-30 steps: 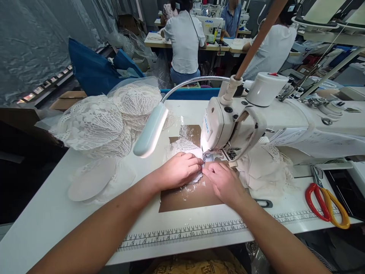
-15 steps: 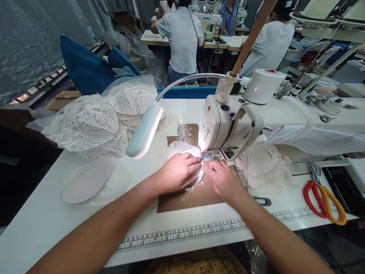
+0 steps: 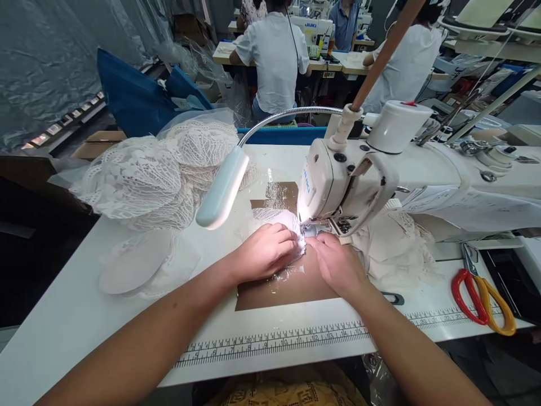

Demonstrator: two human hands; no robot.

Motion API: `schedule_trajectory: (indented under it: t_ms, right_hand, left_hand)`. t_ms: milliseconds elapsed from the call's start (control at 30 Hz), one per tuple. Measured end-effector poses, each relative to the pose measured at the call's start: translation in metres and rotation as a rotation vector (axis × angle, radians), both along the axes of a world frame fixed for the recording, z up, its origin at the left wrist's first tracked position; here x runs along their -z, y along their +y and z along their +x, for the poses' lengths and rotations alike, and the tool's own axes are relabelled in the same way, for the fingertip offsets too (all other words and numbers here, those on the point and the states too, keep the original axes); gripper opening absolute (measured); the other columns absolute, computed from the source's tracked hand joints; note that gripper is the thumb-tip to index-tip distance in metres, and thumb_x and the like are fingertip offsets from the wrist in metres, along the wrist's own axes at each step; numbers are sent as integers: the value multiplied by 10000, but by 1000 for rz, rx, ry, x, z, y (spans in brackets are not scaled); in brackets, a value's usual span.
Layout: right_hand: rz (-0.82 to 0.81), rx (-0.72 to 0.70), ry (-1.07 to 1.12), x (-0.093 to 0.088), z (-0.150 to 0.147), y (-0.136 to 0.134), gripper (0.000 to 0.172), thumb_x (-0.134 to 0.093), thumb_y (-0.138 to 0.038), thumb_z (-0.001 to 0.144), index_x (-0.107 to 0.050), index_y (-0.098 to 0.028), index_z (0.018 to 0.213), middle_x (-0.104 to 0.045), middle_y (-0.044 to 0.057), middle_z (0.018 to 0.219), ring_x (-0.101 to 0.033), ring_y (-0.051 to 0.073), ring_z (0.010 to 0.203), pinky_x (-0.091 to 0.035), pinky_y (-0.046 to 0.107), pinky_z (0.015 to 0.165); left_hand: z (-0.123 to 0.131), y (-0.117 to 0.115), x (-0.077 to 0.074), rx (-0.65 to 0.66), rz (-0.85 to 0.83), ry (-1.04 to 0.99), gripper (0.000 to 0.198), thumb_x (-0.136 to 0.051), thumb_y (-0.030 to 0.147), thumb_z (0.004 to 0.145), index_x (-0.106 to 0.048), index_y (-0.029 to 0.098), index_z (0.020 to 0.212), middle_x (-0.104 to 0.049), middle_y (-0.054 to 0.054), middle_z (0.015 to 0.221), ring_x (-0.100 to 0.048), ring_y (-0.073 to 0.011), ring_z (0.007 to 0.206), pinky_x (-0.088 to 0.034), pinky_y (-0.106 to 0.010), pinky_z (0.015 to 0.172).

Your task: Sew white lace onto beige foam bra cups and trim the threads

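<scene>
A white lace fabric piece (image 3: 279,217) lies at the needle of the white sewing machine (image 3: 319,180), over a brown covered patch (image 3: 291,290) on the table. My left hand (image 3: 268,251) rests on this piece left of the needle, its fingers curled down onto the cloth. Close to the presser foot, my right hand (image 3: 336,259) has thumb and forefinger pressed together at the fabric's right edge; what lies between the fingertips is mostly hidden. Behind that hand, under the machine arm, sits a bunch of pale lace pieces (image 3: 395,242).
Lace cups (image 3: 135,175) are heaped at the left, with flat round pieces (image 3: 135,265) in front. A lamp (image 3: 224,189) hangs over the table on a bent neck. Scissors (image 3: 482,296) lie at the right by the ruler strip (image 3: 279,344). People sit at machines beyond.
The view has shifted slightly. My left fingers have drawn back a little from the needle and are more bent. My right hand stays by the presser foot.
</scene>
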State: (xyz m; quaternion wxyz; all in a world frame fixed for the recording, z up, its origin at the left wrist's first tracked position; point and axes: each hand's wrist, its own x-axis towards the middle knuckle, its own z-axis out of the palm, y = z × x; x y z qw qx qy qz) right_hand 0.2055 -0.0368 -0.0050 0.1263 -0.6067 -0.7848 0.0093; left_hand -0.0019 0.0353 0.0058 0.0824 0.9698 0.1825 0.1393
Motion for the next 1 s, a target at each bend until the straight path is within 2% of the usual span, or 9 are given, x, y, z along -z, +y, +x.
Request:
schedule_trajectory:
  t_ms: [133, 300, 400, 467, 733, 1000]
  right_hand:
    - [15, -20, 51, 0, 2, -1, 376, -442, -82, 841, -669, -226, 1103, -666, 37, 975, -543, 167, 762, -344, 273, 675]
    - [11, -38, 84, 0, 1, -2, 377, -444, -76, 840, -662, -223, 1110, -660, 35, 977, -554, 161, 783, -357, 271, 683]
    - [15, -86, 55, 0, -1, -1, 396, -437, -68, 838, -658, -224, 1127, -652, 34, 929, -537, 165, 774, -349, 276, 667]
    - [11, -109, 19, -1, -3, -1, 400, -436, -62, 831, -667, -219, 1117, -644, 38, 885, -523, 174, 771, -342, 281, 665]
    - [56, -90, -40, 3, -5, 2, 401, -455, -58, 818, -669, -204, 1124, -632, 51, 860, -497, 181, 761, -323, 290, 646]
    - [59, -149, -12, 2, -1, -1, 396, -460, -42, 807, -684, -213, 1086, -614, 39, 834, -481, 167, 743, -328, 276, 652]
  left_hand:
    - [3, -3, -2, 2, 81, 24, 275, -402, 239, 982, -669, 181, 1019, -604, -63, 807, -498, -174, 744, -383, -318, 675]
    - [6, -6, -4, -55, 116, 32, 333, -364, 246, 993, -672, 158, 902, -544, -48, 729, -437, -156, 668, -336, -306, 613]
    - [6, -7, -3, -60, 127, 29, 379, -352, 246, 996, -652, 143, 789, -511, -46, 700, -413, -152, 654, -316, -306, 600]
    - [6, -7, -2, -54, 129, 41, 375, -360, 238, 993, -653, 144, 778, -504, -48, 698, -408, -154, 659, -315, -306, 605]
    - [7, -4, -2, -98, 82, 21, 332, -372, 265, 990, -682, 146, 983, -533, -69, 759, -458, -178, 721, -356, -308, 630]
    - [1, -2, 0, -31, 4, 20, 277, -460, 266, 949, -625, 134, 1128, -606, -129, 1141, -546, -227, 963, -442, -362, 825]
